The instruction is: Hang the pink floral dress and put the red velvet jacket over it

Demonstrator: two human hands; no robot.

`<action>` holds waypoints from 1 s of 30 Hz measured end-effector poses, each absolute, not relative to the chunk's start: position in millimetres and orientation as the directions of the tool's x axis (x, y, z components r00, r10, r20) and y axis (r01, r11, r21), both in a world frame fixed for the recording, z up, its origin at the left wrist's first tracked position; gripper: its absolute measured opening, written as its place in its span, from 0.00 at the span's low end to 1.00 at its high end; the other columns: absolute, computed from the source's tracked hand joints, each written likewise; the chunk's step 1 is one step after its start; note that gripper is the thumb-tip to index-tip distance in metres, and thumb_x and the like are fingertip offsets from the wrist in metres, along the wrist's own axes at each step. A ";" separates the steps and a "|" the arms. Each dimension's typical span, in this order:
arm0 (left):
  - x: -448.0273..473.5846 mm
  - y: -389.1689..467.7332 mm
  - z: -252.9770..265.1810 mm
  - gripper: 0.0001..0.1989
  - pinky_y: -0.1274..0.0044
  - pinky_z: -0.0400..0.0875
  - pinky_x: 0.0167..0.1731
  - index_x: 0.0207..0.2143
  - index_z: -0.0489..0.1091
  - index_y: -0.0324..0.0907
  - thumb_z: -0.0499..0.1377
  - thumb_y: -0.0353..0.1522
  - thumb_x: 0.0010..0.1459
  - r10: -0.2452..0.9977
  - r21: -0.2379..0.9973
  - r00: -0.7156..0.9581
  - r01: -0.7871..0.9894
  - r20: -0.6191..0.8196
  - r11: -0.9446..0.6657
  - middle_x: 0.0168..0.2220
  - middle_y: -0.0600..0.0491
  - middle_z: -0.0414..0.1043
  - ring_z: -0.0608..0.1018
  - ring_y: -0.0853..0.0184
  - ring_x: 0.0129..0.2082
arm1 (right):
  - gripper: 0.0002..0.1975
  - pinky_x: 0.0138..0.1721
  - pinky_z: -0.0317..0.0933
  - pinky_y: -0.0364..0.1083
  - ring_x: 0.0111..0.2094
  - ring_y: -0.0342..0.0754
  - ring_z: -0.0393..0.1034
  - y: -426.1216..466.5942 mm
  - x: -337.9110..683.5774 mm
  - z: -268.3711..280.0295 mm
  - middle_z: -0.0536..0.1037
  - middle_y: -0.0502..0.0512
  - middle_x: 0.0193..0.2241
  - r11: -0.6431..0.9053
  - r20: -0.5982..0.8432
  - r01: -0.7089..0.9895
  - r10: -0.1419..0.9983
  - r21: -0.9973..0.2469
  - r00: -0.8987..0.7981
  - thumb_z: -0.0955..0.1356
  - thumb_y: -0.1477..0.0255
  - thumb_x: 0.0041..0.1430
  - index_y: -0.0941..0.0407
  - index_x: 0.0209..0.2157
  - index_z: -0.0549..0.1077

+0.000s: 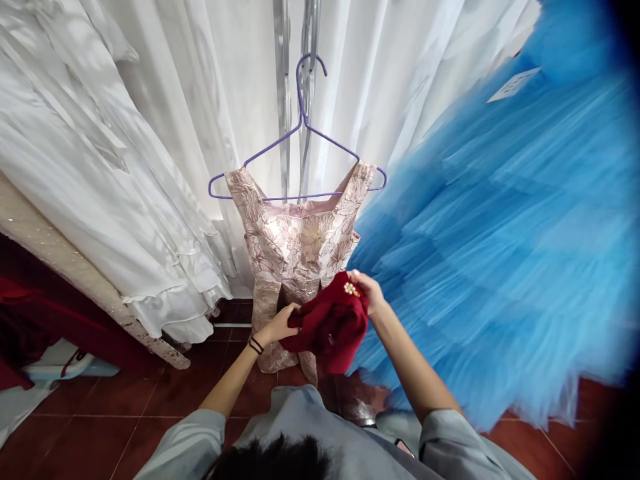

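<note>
Between my two hands a dark red piece of cloth (333, 327) is held up; a gold, flower-like ornament (350, 289) sits near its upper right corner. My left hand (281, 325) pinches the cloth's left edge. At the upper right edge, my right hand (367, 291) grips it close to the ornament. Just behind the cloth hangs a pale pink dress (310, 240) with a floral pattern and wide straps, its lower front partly covered. Its straps rest on a purple wire hanger (303, 127). What garment the red cloth is, I cannot tell.
White garments (165, 267) hang on the left, beside a cream, speckled fabric (100, 280). A full blue tulle dress (500, 233) with a paper tag (515, 85) fills the right. White curtains (250, 80) and metal poles (283, 100) stand behind. Below lies a red tiled floor (165, 397).
</note>
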State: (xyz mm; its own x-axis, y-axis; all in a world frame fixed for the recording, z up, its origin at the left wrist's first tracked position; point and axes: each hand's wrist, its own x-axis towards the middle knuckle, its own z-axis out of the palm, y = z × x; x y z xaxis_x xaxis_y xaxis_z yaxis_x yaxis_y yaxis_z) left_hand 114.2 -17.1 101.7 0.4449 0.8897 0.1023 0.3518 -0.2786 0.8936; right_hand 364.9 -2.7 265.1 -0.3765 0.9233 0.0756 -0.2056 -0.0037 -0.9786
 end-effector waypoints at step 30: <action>27.3 -63.1 232.0 0.12 0.74 0.70 0.36 0.34 0.73 0.40 0.52 0.37 0.57 0.999 0.754 0.023 0.655 0.041 -0.046 0.32 0.50 0.78 0.77 0.60 0.34 | 0.26 0.43 0.64 0.51 0.42 0.55 0.72 -7.0 394.9 237.3 0.79 0.64 0.44 0.564 0.497 0.818 0.746 -0.118 -0.442 0.63 0.81 0.51 0.60 0.54 0.70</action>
State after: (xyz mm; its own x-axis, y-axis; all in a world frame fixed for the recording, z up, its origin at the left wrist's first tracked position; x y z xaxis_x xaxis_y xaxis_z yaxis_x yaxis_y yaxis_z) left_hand 27.3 -63.1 232.0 0.0229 0.9989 0.0407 0.6548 -0.0457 0.7544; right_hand 394.9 -7.0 237.3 -0.4425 0.7462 0.4974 0.8176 0.5636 -0.1182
